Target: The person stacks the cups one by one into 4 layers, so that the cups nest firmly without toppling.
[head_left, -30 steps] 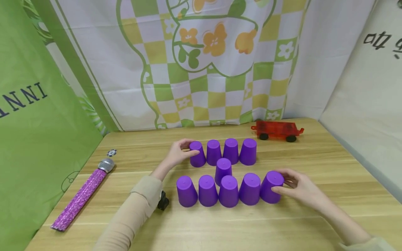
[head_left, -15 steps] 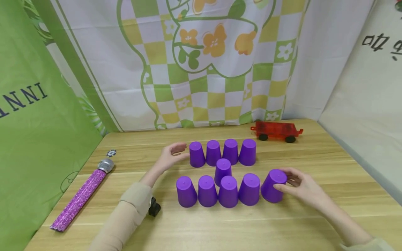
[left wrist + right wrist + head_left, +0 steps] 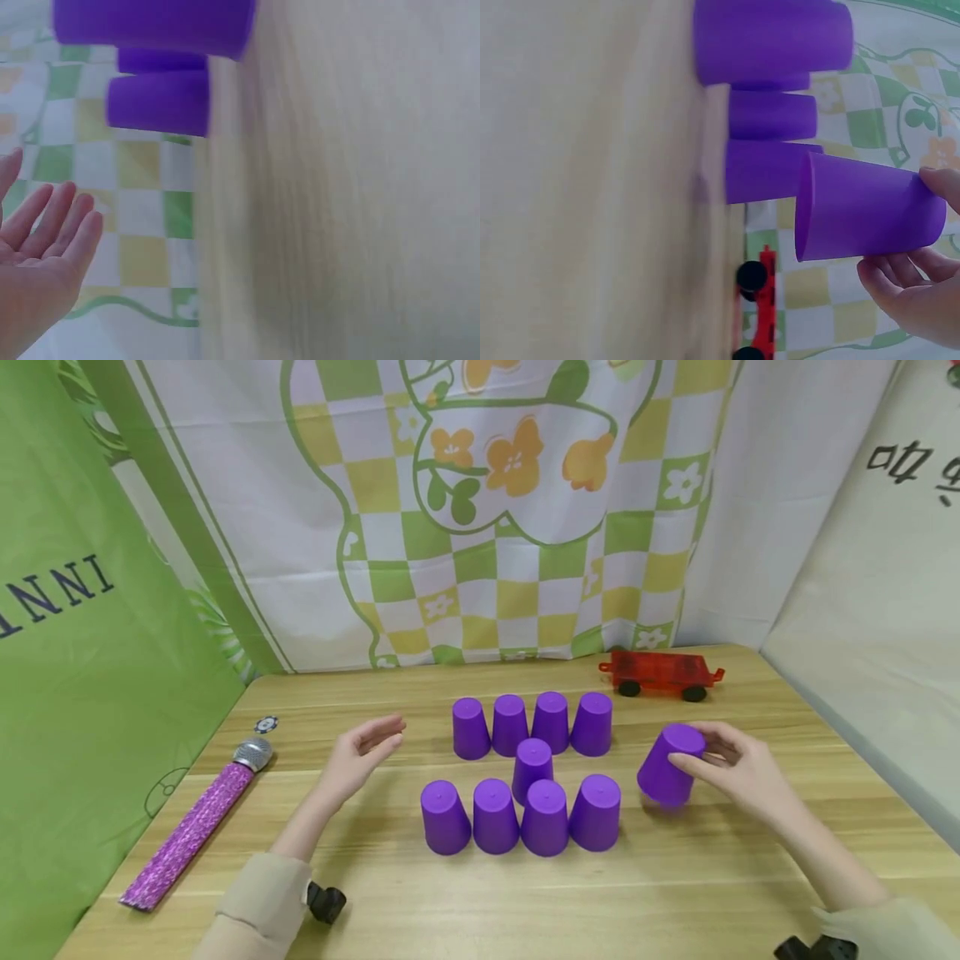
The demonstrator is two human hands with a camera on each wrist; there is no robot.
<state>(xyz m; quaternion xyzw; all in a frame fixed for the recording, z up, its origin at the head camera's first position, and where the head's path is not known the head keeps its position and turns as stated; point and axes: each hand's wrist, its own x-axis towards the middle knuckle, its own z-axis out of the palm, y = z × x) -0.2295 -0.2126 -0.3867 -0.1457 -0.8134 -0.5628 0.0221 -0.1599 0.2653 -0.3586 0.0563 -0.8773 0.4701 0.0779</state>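
My right hand (image 3: 738, 772) grips a purple cup (image 3: 670, 767) upside down near its base, between thumb and fingers. In the right wrist view this cup (image 3: 874, 210) hangs tilted, its rim off the tabletop. Left of it, a front row of several upturned purple cups (image 3: 546, 818) stands on the table, with a single purple cup (image 3: 533, 771) just behind. Farther back is another row of upturned purple cups (image 3: 510, 727). My left hand (image 3: 358, 760) hovers left of both rows, fingers relaxed and holding nothing; the left wrist view shows its palm (image 3: 41, 277).
A red toy wagon (image 3: 660, 674) with black wheels stands at the back right of the wooden table (image 3: 465, 910). On the left lie a glittery pink microphone (image 3: 197, 831) and a poker chip (image 3: 266, 725). A patterned curtain (image 3: 517, 585) hangs behind the table.
My right hand has lifted the rightmost front cup and carried it back and slightly right. My left hand has let go of the back row's leftmost cup and drawn away left.
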